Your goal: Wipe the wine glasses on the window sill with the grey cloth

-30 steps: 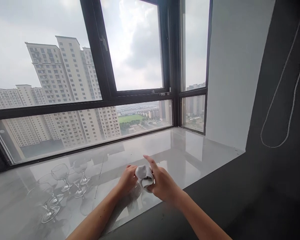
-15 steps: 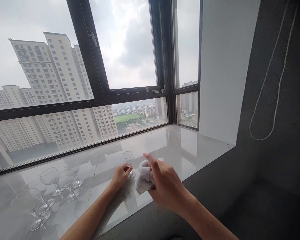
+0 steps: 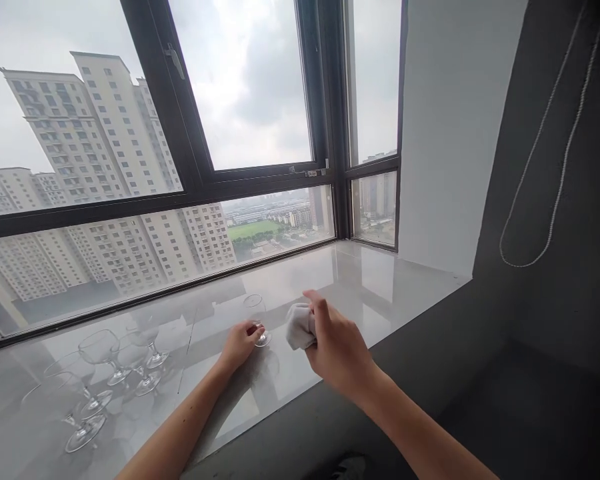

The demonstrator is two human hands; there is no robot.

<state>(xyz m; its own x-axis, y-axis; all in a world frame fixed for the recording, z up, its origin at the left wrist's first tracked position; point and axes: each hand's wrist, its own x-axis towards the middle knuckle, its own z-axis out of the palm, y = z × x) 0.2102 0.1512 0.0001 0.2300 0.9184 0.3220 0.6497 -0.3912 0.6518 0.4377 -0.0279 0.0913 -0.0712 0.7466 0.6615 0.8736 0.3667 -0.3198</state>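
The window [image 3: 245, 87] is your largest landmark, spanning the back with its frame meeting at a corner. Directly below the window runs the glossy sill [image 3: 300, 273], the flat surface that supports the glassware. Toward the window's left end, five clear stemmed glasses [image 3: 115, 373] stand upright in a loose cluster, probably set aside there so that your arms have room.

Your right hand [image 3: 340, 347] is farther from the window than its lower frame, closed around a bunched cloth with the index finger raised; the wad is likely gathered that way so no loose end trails. Your left hand [image 3: 241, 343], apart from the right, pinches the stem of a lone glass, seemingly to steady it low down. The pale cloth [image 3: 299, 327] hangs above the sill in front of the window. Smallest, the lone glass [image 3: 257, 312] stands upright, nearer the window than the cloth.
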